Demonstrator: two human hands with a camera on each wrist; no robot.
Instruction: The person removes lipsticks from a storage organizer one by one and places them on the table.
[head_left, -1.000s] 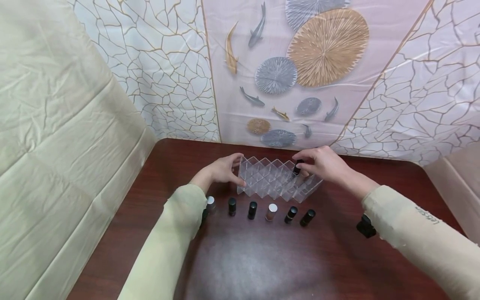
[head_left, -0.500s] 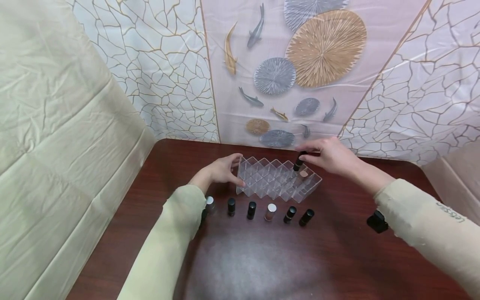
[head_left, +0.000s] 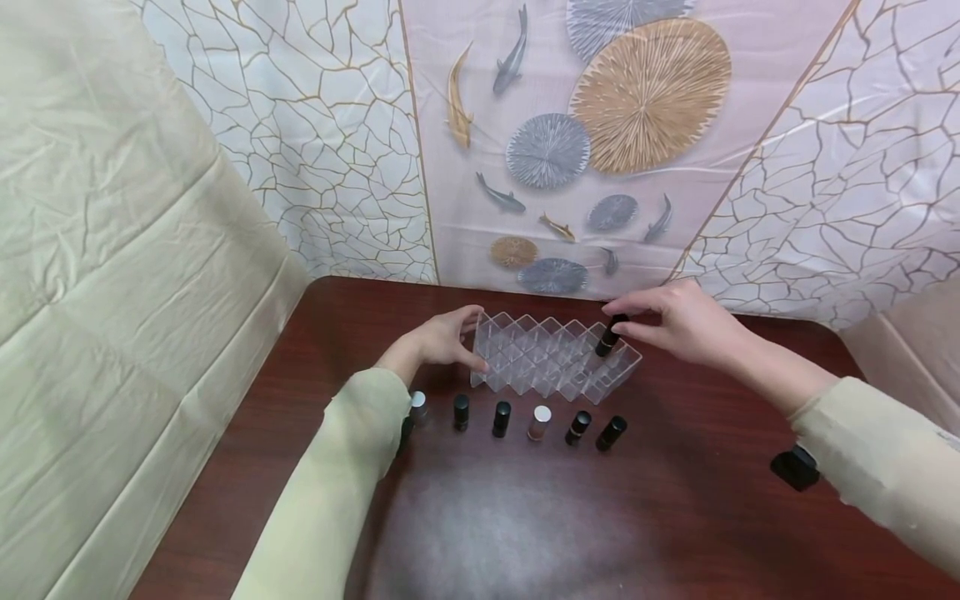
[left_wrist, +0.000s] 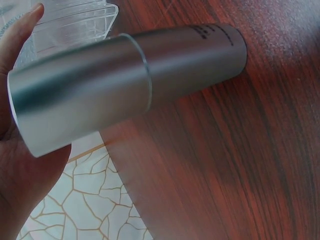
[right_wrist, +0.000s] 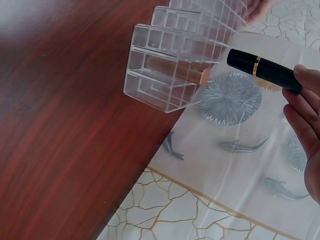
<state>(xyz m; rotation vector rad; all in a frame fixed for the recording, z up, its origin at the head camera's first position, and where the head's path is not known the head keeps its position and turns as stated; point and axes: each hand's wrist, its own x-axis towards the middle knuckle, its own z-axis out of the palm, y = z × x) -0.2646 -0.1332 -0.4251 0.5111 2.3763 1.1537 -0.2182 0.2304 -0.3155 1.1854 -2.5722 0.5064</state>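
My left hand [head_left: 442, 340] grips the left end of a clear acrylic lipstick organizer [head_left: 525, 354], thumb at the front and fingers behind. Over the organizer's right end, my right hand [head_left: 678, 321] pinches a black lipstick tube [head_left: 609, 337] by its upper end. A gold band rings this tube [right_wrist: 257, 65] in the right wrist view, where its free end points at the organizer [right_wrist: 150, 85]. One peach-topped tube [right_wrist: 177, 68] stands in a compartment near that end. The left wrist view has a silver lipstick tube [left_wrist: 125, 85] large in the foreground, beside my left hand [left_wrist: 25, 165].
A row of tubes stands in front of the organizer: the silver one [head_left: 418, 407], several black ones including one at the right end [head_left: 611, 433], and a white-capped one [head_left: 540, 422]. A patterned cloth [head_left: 547, 233] hangs behind the dark wooden table [head_left: 697, 500].
My right hand has risen with the black tube and shifted right, and the tube now tilts more. My left hand keeps its place on the organizer; the row of tubes is unchanged.
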